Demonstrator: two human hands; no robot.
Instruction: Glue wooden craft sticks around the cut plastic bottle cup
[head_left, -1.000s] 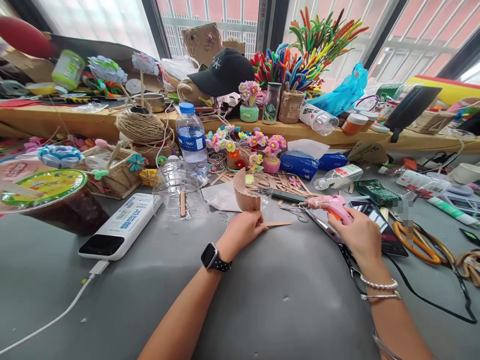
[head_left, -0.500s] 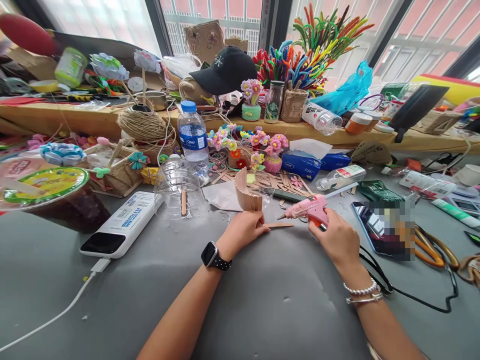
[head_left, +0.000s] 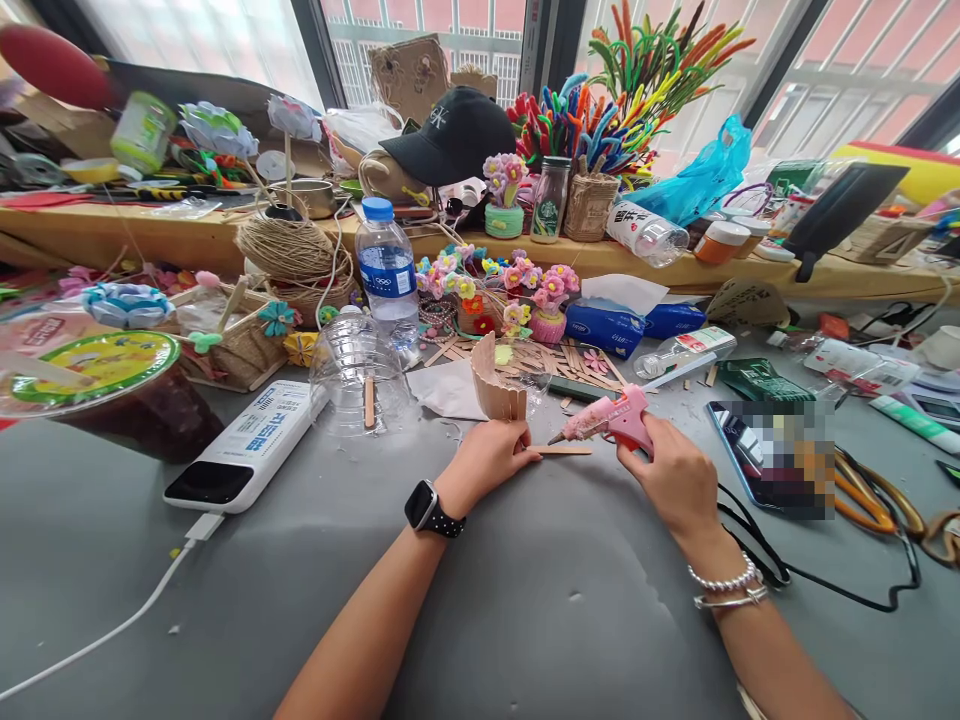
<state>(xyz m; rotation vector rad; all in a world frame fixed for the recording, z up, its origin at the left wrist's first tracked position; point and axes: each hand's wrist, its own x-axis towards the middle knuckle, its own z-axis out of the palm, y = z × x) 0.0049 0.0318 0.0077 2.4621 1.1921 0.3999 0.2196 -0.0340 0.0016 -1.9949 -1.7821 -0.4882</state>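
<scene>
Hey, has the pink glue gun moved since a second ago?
Yes, the pink glue gun has moved left relative to the blue tissue pack, toward the left hand.

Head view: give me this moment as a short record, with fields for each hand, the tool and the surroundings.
Left hand: holds one end of a flat wooden stick; a curved piece of wooden strips rises behind it, grip on it unclear
Right hand: holds a pink glue gun
Tool: nozzle close to the stick; contact cannot be told
Left side: white power bank, drink cup
Right side: phone
Behind: blue-capped water bottle, blue tissue pack
</scene>
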